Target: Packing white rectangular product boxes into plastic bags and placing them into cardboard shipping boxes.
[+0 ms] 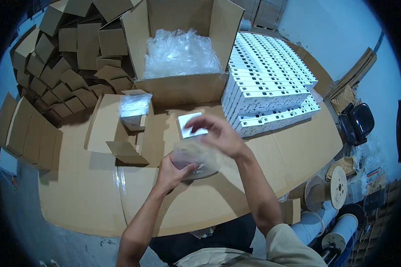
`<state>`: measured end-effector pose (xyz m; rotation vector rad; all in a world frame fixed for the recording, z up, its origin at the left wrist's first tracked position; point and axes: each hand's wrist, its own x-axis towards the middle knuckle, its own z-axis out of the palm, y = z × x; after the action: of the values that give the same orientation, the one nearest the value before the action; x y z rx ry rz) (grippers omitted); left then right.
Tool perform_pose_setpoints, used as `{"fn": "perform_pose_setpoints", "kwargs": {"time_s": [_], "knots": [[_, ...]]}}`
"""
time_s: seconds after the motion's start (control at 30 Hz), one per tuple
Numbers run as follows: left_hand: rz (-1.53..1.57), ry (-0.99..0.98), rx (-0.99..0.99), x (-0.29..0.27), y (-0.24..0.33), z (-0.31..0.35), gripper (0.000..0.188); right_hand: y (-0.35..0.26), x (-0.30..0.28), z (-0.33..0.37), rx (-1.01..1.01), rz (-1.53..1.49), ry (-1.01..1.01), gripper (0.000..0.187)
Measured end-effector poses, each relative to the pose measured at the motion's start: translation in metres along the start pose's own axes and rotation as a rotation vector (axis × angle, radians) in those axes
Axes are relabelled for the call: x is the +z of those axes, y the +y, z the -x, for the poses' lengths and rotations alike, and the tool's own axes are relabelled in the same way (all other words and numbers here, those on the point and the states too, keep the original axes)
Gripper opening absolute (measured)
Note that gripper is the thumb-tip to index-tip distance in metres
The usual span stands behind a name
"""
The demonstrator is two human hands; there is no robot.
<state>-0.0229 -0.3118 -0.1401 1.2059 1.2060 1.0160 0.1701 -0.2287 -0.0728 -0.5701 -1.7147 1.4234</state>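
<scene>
One clear bag [204, 161] was clasped in the left grip [169, 172]; the right grip [223, 137] hung open, seemingly empty, near a white box [185, 121].

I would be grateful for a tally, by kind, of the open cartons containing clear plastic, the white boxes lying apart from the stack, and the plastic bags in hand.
Open cartons: 2 (large carton, small carton)
White box apart from the stack: 1
Clear plastic bag in the left hand: 1
Total: 4
</scene>
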Motion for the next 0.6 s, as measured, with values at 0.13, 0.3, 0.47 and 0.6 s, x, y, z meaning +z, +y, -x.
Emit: {"fn": "perform_pose_setpoints", "kwargs": {"time_s": [0.13, 0.3, 0.47, 0.6], "knots": [[-0.028, 0.065, 0.015, 0.004, 0.002, -0.002, 0.038, 0.056, -0.027, -0.014, 0.193, 0.227, 0.379, 0.036], [0.035, 0.045, -0.046, -0.002, -0.003, -0.003, 0.037, 0.085, -0.02, -0.015, 0.397, 0.78, 0.355, 0.085], [0.022, 0.09, -0.082, -0.007, -0.001, -0.005, 0.035, 0.089, -0.022, -0.012, 0.382, 0.837, 0.259, 0.09], [0.022, 0.072, -0.046, -0.004, 0.001, -0.008, 0.03, 0.11, -0.029, -0.003, 0.219, 0.575, 0.279, 0.089]]}}
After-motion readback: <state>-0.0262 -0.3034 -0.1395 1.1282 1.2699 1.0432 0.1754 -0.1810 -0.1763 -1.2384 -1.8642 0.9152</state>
